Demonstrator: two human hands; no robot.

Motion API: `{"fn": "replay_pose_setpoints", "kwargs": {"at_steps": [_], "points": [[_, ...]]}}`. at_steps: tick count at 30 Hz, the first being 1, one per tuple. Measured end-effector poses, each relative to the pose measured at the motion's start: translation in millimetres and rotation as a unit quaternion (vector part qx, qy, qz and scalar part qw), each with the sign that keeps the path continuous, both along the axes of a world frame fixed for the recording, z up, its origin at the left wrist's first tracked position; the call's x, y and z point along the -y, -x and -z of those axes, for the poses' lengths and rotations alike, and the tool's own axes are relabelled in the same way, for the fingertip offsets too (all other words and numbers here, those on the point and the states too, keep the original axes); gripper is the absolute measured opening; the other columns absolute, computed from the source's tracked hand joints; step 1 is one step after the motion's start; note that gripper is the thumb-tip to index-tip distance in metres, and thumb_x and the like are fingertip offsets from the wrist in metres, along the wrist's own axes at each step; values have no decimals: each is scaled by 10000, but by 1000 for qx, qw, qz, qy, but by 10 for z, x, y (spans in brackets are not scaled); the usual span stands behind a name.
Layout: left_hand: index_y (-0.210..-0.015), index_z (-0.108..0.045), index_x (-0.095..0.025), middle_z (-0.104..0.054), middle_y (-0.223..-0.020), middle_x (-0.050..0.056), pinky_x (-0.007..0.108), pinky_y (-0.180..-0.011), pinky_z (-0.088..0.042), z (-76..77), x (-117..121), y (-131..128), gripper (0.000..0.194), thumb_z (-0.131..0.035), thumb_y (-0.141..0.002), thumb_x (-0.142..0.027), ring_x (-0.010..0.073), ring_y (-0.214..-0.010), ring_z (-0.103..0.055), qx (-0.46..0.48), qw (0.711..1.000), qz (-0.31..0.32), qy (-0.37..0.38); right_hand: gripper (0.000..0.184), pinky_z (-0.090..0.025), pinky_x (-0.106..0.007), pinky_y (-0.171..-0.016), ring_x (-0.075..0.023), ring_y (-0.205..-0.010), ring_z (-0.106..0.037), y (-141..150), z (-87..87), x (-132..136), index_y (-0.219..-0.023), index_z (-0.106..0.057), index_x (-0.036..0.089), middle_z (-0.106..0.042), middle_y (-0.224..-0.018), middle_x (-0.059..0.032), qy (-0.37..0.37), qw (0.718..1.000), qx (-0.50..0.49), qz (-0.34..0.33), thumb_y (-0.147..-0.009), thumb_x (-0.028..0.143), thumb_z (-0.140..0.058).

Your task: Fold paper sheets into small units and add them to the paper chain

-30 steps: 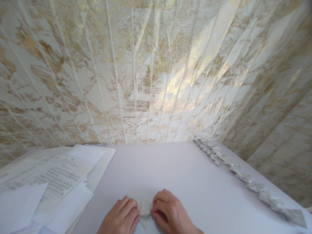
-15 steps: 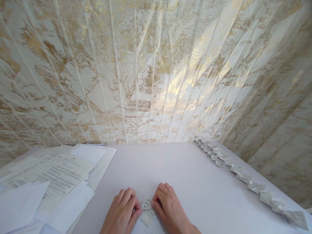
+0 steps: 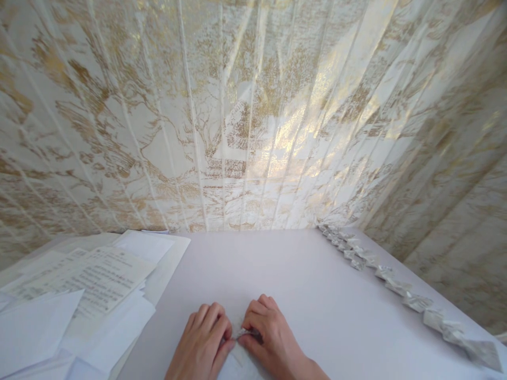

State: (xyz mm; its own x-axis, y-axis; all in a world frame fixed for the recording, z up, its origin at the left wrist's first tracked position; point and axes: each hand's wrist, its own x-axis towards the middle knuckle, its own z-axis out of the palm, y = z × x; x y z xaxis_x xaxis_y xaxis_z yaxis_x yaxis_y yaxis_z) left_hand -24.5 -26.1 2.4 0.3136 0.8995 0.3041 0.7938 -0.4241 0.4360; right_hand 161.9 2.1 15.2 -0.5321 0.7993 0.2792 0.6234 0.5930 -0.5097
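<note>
My left hand and my right hand meet at the near edge of a white table. Both have curled fingers pinching a small folded piece of printed paper between them. Most of that paper is hidden under my fingers; only a thin sliver shows where the fingertips touch. A bit of white paper also peeks out below the hands.
A loose pile of printed and blank paper sheets covers the table's left side. A row of several small folded paper pieces runs along the right edge. A cream and gold patterned curtain hangs behind and to the right.
My hands have closed together over the folded paper, which showed more plainly between them before. Both hands have crept slightly forward on the table.
</note>
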Motion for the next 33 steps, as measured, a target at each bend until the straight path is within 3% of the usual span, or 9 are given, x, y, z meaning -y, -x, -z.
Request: {"fn": "replay_pose_setpoints", "kwargs": {"at_steps": [5,12,24,27,31,33], "points": [[-767,-574,-228,-578,-847,-13,322,-723,-382,4,-10,26,97,-625,-850,-222,203,-833,-522,-18,1000,11,8,210,-344,-307,-745,-176,-796,-495,-15,-26,25,-705,-565,194,-594,-761,20,-4,1000,6,7,-760,62,-719],[-774,-573,-223,-582,-884,2,331,-734,-407,-17,-25,-3,105,-579,-877,-236,209,-851,-528,-20,999,-13,24,209,-381,-324,-767,-194,-843,-513,-53,-28,6,-702,-578,191,-590,-812,4,59,994,-13,95,-781,111,-754],[-762,-514,-218,-541,-883,21,373,-758,-393,-6,-3,-103,103,-493,-858,-188,222,-851,-507,4,998,-50,-23,233,-399,-362,-780,-221,-859,-507,-5,-31,14,-689,-546,198,-570,-840,-14,39,992,30,117,-757,107,-749],[-841,-547,-233,-553,-938,25,378,-783,-408,-7,-12,-86,54,-507,-848,-196,230,-896,-508,26,999,-45,-18,228,-390,-363,-776,-221,-858,-505,-2,-35,24,-701,-539,199,-564,-849,-12,36,992,25,116,-768,140,-749],[-1094,-578,-288,-556,-1081,43,396,-840,-432,-5,-25,-71,265,-523,-847,-207,247,-1007,-503,58,997,-36,-38,242,-377,-375,-763,-228,-844,-489,14,-35,33,-749,-538,200,-555,-853,-15,36,992,14,123,-759,243,-776],[-1124,-578,-301,-556,-1096,44,401,-852,-437,-12,-32,-73,308,-533,-837,-198,250,-1025,-504,70,996,-29,-40,250,-371,-379,-761,-229,-838,-483,24,-31,35,-776,-536,198,-553,-853,-16,37,991,13,129,-749,241,-781]]}}
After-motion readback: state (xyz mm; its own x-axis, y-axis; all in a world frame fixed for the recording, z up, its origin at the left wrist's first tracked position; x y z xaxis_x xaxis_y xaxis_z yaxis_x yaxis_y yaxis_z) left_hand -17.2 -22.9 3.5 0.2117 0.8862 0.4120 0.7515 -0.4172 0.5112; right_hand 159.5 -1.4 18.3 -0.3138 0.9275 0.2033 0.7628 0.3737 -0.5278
